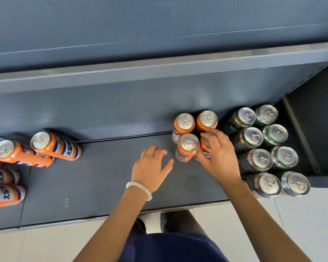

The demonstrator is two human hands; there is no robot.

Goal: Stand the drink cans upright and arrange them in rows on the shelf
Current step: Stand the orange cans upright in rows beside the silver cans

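Three orange cans stand upright on the grey shelf: two at the back and one in front. My right hand is closed around a fourth orange can, upright beside them and mostly hidden by my fingers. My left hand, with a white bead bracelet, hovers open over the shelf just left of that group. Several orange cans lie on their sides at the far left.
Several dark green cans stand upright in two rows at the right end of the shelf. An upper shelf edge runs above. The shelf's side wall closes the right end. Pale floor lies below the shelf's front edge.
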